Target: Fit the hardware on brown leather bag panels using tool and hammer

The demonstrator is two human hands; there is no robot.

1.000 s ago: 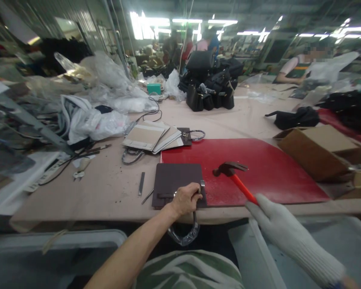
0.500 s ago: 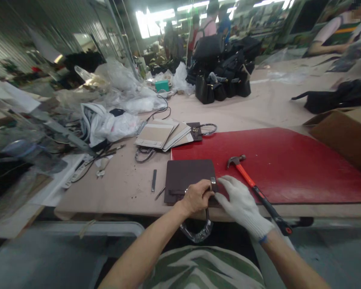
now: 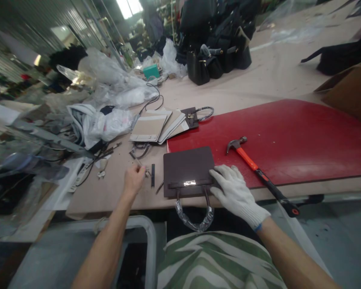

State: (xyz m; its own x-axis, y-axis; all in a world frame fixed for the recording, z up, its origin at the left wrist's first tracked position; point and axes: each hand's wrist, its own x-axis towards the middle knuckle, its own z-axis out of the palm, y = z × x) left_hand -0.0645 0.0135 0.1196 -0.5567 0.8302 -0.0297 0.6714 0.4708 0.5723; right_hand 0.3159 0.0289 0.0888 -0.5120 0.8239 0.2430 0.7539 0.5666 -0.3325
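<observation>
A dark brown bag panel (image 3: 188, 165) lies at the table's front edge, partly on the red mat. It bears a shiny metal clasp (image 3: 189, 183). Its plastic-wrapped handle (image 3: 195, 220) hangs over the edge towards me. My right hand (image 3: 233, 188), in a white knit glove, rests with its fingers stretched out at the panel's right edge. Left of the panel, my bare left hand (image 3: 134, 179) is closed in a pinch. A thin pale piece and small metallic bits show at its fingertips, too unclear to name. A dark flat bar (image 3: 153, 175) and a thin rod (image 3: 159, 187) lie between that hand and the panel.
A claw hammer (image 3: 255, 170) with an orange and black handle lies on the red mat (image 3: 307, 140). Stacked panels (image 3: 152, 124) lie behind. Further back stand black handbags (image 3: 212, 58), beside plastic wrapping (image 3: 108, 92). A cardboard box (image 3: 349, 94) sits at right.
My left hand has left the clasp and moved left to the table beside the flat bar, uncovering the clasp. My right hand stays by the panel's right edge. The view has tilted down.
</observation>
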